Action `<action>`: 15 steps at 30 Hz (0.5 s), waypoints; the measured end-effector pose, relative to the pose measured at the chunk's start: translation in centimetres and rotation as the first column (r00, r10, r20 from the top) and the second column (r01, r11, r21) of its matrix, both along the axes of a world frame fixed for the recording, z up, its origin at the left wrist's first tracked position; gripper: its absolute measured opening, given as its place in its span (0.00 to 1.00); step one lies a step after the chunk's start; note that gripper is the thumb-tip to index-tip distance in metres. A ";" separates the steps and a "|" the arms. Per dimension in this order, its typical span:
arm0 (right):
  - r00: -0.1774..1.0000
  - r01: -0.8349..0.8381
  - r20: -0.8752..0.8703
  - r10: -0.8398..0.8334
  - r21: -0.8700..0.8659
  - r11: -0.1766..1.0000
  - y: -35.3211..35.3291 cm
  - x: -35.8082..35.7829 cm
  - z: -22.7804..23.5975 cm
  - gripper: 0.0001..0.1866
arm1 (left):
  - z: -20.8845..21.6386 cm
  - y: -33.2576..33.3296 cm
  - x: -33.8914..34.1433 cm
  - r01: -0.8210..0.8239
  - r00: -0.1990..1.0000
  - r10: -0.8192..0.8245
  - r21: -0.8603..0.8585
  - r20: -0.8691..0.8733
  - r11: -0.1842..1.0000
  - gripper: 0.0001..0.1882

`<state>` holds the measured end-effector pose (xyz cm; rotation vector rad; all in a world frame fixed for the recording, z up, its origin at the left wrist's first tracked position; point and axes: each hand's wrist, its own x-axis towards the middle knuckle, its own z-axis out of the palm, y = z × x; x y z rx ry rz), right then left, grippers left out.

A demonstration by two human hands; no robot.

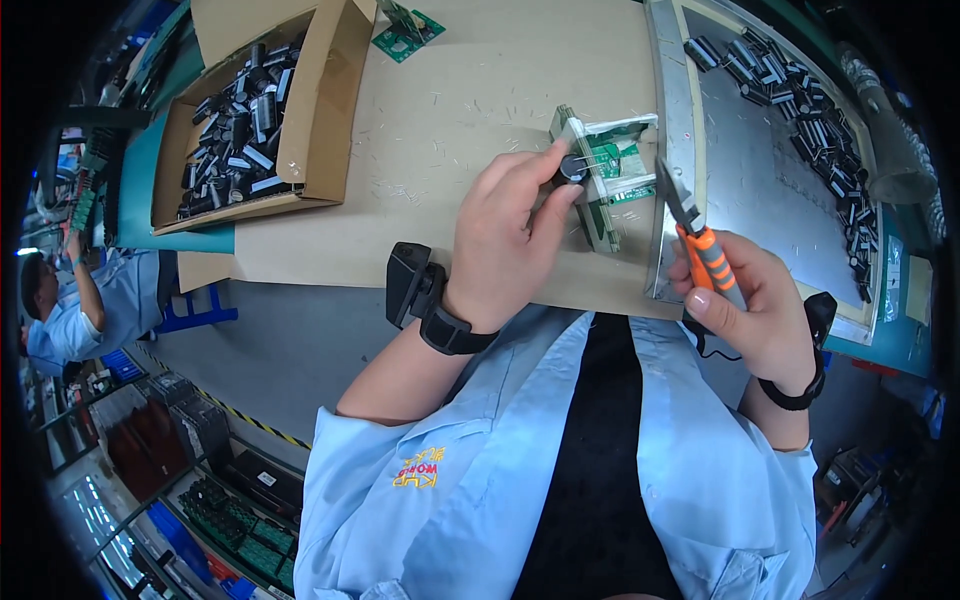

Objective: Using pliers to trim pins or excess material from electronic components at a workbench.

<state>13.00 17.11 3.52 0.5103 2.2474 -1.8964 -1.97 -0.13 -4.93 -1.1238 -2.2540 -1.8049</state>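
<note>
My left hand (505, 235) pinches a black cylindrical capacitor (572, 169) between thumb and fingers. The capacitor's thin leads point right, against a small upright jig (597, 205) with pale arms and green circuit-board pieces (618, 158); whether they touch it I cannot tell. To the right, my right hand (760, 315) is wrapped around the orange and grey handles of a pair of cutting pliers (708, 255). The pliers' jaws point up and sit just right of the jig, apart from the capacitor.
On the left stands an open cardboard box (325, 110) full of black capacitors. A metal-framed tray (740, 170) at right holds many more along its far side. Clipped leads litter the brown work surface (470, 95). Another green board (408, 38) lies behind. A co-worker (90, 300) is at far left.
</note>
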 end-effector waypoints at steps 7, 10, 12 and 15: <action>0.979 -0.091 0.182 0.094 -0.023 0.996 -0.3 -0.5 -0.2 0.25 | -0.2 0.0 -0.3 -0.036 0.993 0.031 -0.045 -0.113 0.998 0.18; 0.969 -0.114 0.221 0.113 -0.004 0.993 -0.6 -1.0 0.1 0.24 | 0.0 0.1 -0.5 -0.045 0.994 0.036 -0.088 -0.105 0.995 0.18; 0.949 -0.170 0.272 0.160 0.013 0.985 -0.7 -1.5 0.5 0.22 | 0.1 0.1 -0.6 -0.049 0.994 0.040 -0.087 -0.101 0.995 0.18; 0.931 -0.160 0.331 0.156 -0.016 0.987 -0.9 -2.3 0.5 0.22 | 0.3 0.3 -0.9 -0.056 0.994 0.048 -0.083 -0.095 0.995 0.17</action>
